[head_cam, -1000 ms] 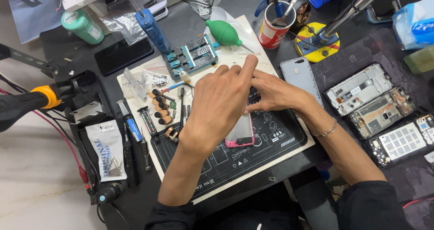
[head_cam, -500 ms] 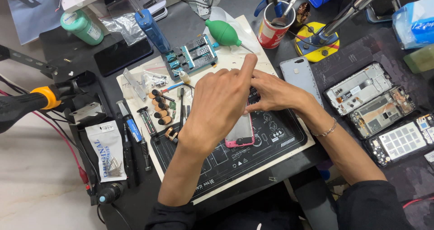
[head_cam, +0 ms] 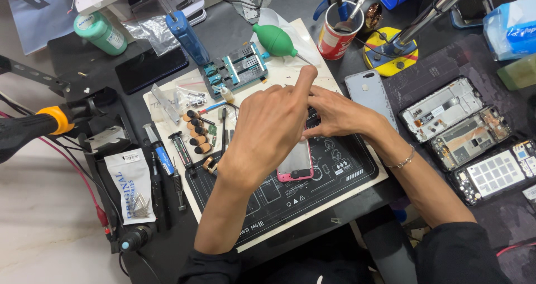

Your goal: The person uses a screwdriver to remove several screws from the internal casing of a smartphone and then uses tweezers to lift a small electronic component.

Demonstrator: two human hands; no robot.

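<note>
A pink-edged phone (head_cam: 296, 162) lies face up on a black repair mat (head_cam: 279, 197); only its lower end shows below my hands. My left hand (head_cam: 273, 130) arches over the phone's upper part, fingers bent and the index finger raised. My right hand (head_cam: 338, 114) meets it from the right, fingertips pinched together at the phone's top edge. Whatever the fingers pinch is hidden. A bracelet circles my right wrist.
Left of the mat lie screwdrivers (head_cam: 163, 161) and a screw packet (head_cam: 131, 186). Behind are a blue clamp fixture (head_cam: 234, 69), a green air blower (head_cam: 274, 39), a red tool cup (head_cam: 338, 35). A grey back cover (head_cam: 368, 97) and opened phones (head_cam: 455, 119) lie right.
</note>
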